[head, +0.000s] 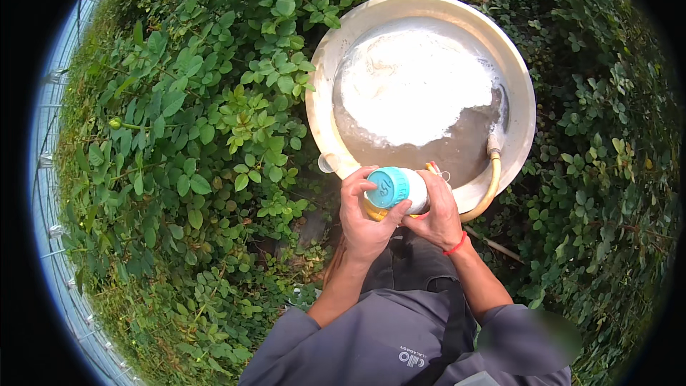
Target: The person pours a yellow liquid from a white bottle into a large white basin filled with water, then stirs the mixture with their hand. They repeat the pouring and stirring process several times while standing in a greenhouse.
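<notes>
Between my hands, over the near rim of a large round tub, is a white bottle (419, 191) lying tilted, its ridged turquoise cap (388, 187) facing left. My left hand (366, 220) grips the cap, with fingertips at its far side and the thumb below. The bottle's body sits in my right hand (441, 213), which wears a red cord at the wrist. Cloudy brownish water (370, 146) fills the lower part of the pale tub (517, 59). Bright white foam or a white patch (418, 86) covers much of its surface.
A yellow hose (492, 185) with a fitting bends over the tub's right rim into the water. At the left rim is a small clear round item (328, 163). Dense leafy bushes (198, 118) crowd both sides. A thin stick (498, 247) lies to the right of my legs.
</notes>
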